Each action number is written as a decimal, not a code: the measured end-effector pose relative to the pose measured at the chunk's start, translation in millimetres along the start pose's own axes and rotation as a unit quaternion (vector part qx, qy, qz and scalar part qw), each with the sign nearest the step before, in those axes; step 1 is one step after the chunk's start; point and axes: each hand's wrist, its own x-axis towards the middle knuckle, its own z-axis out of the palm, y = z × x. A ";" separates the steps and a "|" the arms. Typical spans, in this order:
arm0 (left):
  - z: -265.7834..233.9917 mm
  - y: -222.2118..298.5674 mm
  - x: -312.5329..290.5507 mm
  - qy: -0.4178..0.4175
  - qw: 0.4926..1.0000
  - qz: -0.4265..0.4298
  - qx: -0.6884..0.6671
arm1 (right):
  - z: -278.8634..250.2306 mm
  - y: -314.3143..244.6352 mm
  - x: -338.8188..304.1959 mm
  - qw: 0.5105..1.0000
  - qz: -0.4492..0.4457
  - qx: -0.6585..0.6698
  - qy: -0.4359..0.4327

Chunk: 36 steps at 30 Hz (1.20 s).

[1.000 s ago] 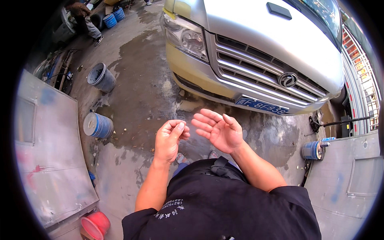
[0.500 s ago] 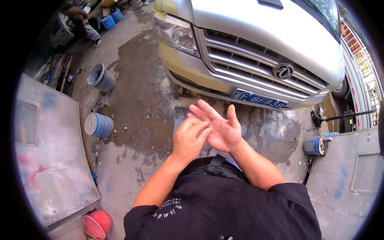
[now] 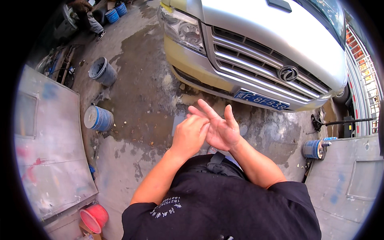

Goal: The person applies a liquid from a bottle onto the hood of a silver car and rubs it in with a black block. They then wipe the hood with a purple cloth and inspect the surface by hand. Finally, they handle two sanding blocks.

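Observation:
My left hand [image 3: 189, 134] is over the fingers of my right hand, its own fingers bent and drawn together with the thumb against the right palm. Whether anything small is pinched in them is hidden. My right hand [image 3: 225, 131] lies palm up with its thumb spread out to the right and its fingers stretched, some of them covered by the left hand. Both hands are held in front of my waist, above the wet floor. Beyond them stands a silver van [image 3: 256, 52] with a dull yellowish patch along its bumper [image 3: 192, 72].
A dark bucket [image 3: 105, 72] and a lidded blue bucket [image 3: 100, 119] stand at left, near a grey panel [image 3: 52, 140]. A red bucket [image 3: 95, 218] is low left. Another blue bucket [image 3: 313, 149] adjoins the right panel [image 3: 340, 186]. A person [image 3: 90, 18] is far left.
My left hand has shifted slightly and its fingers have closed in further against the right hand. The right hand stays palm up. The view has tilted a little.

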 end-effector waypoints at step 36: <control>-24.3 -13.4 -5.5 0.009 0.980 -0.076 -0.184 | 8.7 8.4 11.4 1.000 0.020 -0.024 0.000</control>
